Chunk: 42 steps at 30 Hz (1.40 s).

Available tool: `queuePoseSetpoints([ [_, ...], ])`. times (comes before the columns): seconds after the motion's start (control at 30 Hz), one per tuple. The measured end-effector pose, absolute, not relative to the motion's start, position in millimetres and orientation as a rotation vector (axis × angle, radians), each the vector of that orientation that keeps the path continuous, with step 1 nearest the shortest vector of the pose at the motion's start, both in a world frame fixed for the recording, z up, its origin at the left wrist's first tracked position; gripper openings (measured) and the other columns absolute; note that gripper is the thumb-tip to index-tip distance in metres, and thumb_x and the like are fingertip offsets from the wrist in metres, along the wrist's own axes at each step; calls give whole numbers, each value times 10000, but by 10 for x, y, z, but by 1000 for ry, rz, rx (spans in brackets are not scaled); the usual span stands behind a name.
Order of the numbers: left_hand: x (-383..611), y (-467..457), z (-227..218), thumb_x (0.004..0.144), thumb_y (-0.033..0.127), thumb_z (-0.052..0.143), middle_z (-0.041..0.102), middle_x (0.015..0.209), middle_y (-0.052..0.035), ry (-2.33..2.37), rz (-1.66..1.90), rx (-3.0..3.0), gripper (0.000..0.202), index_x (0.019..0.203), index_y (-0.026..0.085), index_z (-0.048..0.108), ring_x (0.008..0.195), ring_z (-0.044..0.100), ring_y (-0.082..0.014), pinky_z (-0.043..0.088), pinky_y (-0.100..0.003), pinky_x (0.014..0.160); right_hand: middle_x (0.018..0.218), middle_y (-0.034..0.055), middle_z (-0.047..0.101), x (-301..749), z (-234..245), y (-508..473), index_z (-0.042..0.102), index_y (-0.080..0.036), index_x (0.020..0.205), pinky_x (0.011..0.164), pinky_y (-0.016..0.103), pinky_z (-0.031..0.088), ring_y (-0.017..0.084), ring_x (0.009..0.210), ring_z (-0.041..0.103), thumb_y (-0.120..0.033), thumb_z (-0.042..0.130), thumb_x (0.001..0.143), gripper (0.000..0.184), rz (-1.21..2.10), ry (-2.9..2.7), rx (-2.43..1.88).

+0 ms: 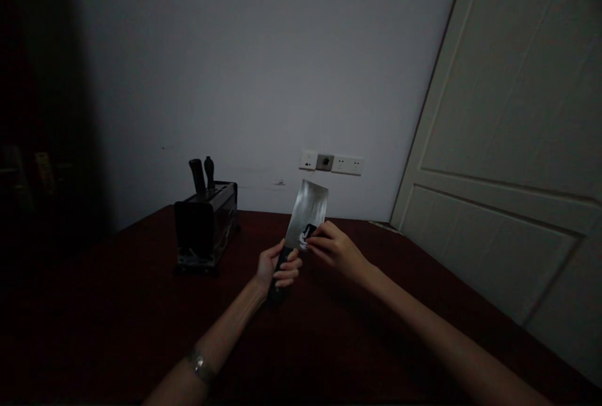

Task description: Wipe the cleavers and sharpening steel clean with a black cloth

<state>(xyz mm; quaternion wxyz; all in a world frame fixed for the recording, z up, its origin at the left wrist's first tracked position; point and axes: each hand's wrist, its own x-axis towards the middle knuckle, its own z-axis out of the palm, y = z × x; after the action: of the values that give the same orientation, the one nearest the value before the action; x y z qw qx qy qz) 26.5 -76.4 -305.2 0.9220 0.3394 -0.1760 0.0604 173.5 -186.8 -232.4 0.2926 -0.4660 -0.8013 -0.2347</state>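
My left hand (269, 266) is wrapped round the black handle of a cleaver (308, 204), whose broad metal blade tilts up and slightly to the right above the table. Against the lower part of the blade, near the handle, my right hand (339, 249) pinches a small black-and-white piece (303, 238). Its kind is too small and dark to make out, and my fingertips cover part of it.
On the dark red table (254, 337), a black knife block (207, 224) stands to the left with two black handles sticking up. Sockets (332, 163) line the wall behind the table. A pale panelled door (498, 230) borders the right side.
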Motion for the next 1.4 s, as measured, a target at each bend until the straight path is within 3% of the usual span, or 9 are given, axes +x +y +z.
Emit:
queuePoseSetpoints([
  [0.43,297,-761,-3100,842,396,392,267,502,75,-390,80,662,318,646,148,366,297,101,5,153,-98,245,828,77,571,1713,-2211,-1507,661,-179,868,714,341,446,188,808,510,-273,512,823,182,-704,-1867,-1236],
  [0.6,302,-754,-3108,846,405,383,271,498,74,-389,84,649,325,643,151,362,292,106,4,153,-98,245,879,71,579,1613,-2324,-1562,644,-197,945,704,309,455,169,820,515,-246,477,843,202,-615,-2035,-1187],
  [0.93,332,-770,-3134,841,424,396,264,501,72,-373,53,688,336,645,153,359,304,110,-2,159,-101,259,846,67,597,1888,-2063,-1466,672,-211,901,740,334,439,194,829,538,-286,527,810,187,-675,-1730,-1353],
  [1.23,362,-809,-3086,806,435,438,305,484,60,-301,111,818,339,646,136,441,304,178,-19,192,-124,254,857,60,620,1836,-2269,-1566,662,-190,928,742,306,444,170,806,567,-322,546,786,226,-480,-1427,-1251],
  [1.4,425,-837,-3135,795,472,439,345,467,50,-141,314,1003,381,617,136,454,293,237,-30,203,-144,247,884,93,670,1907,-2358,-1513,655,-138,945,739,336,467,196,798,605,-393,615,691,362,-170,-1028,-1191],
])
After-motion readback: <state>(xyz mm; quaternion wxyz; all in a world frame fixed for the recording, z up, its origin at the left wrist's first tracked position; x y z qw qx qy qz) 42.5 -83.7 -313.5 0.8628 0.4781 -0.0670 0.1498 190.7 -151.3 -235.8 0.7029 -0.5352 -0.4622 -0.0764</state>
